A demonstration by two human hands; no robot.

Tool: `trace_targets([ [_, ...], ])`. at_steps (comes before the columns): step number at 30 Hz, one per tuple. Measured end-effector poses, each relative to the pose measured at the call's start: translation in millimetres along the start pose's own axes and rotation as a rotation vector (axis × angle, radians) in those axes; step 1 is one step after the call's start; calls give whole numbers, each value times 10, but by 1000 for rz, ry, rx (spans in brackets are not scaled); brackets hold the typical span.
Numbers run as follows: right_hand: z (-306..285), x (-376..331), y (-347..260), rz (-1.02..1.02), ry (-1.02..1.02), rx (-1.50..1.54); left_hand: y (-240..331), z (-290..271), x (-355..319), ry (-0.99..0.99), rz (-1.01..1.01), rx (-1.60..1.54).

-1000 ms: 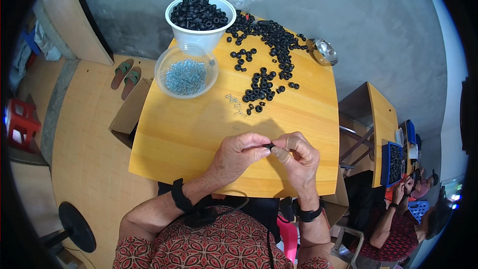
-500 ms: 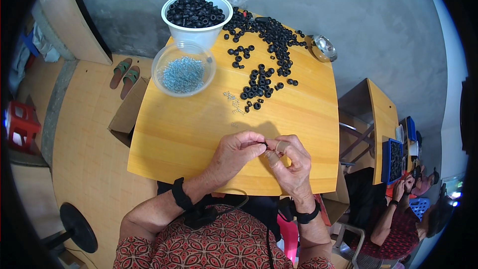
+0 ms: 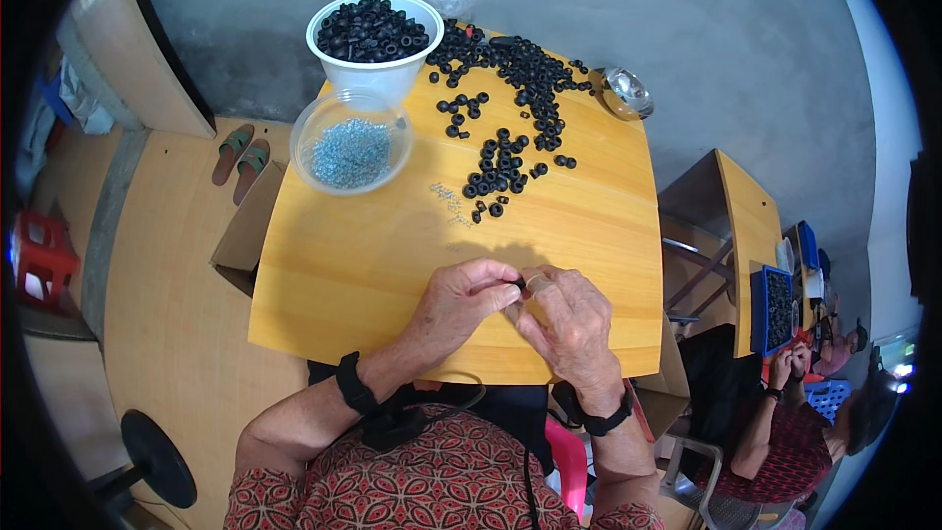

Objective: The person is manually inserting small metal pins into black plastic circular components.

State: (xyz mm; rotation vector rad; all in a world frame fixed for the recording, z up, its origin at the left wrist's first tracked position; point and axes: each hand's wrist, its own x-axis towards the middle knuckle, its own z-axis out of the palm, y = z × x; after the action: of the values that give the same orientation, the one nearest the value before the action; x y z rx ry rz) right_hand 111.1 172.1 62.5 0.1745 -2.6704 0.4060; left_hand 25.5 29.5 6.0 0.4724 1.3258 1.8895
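Above the near part of the yellow wooden table [image 3: 392, 285], my two hands meet. My left hand [image 3: 453, 302] is closed, pinching a small round black part [image 3: 520, 284] between thumb and fingertips. Fingers of my right hand [image 3: 571, 322] are closed up against that part; what they grip, if anything, is hidden. Just beyond my hands lie tiny silvery pieces [image 3: 450, 202], too small to name. Farther back is a cluster of loose black parts [image 3: 498, 169], several with a hole showing, and more spread toward the far edge.
Back left, a white tub [image 3: 375, 74] is heaped with black parts. In front of it, a clear bowl [image 3: 397, 152] holds small silvery-blue pieces. A metal bowl [image 3: 625, 94] lies tipped at the far right corner. Another person [image 3: 785, 442] sits at a second table [image 3: 748, 236] to the right.
My right hand has turned, its back now more upward and its fingers folded closer over the black part. My left hand keeps its pinch. The whole view has shifted slightly.
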Motion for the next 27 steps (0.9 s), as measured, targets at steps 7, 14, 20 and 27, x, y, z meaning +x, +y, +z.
trace_targets([
  [7,4,14,73,-35,50,5,126,-25,17,-10,-31,111],
  [14,-39,62,78,-41,40,22,128,-45,12,-60,-85,106],
  [20,-31,4,61,-68,-56,-28,157,-15,1,-56,-107,347],
  [27,91,88,11,-72,-28,-131,76,-58,69,14,-59,151],
])
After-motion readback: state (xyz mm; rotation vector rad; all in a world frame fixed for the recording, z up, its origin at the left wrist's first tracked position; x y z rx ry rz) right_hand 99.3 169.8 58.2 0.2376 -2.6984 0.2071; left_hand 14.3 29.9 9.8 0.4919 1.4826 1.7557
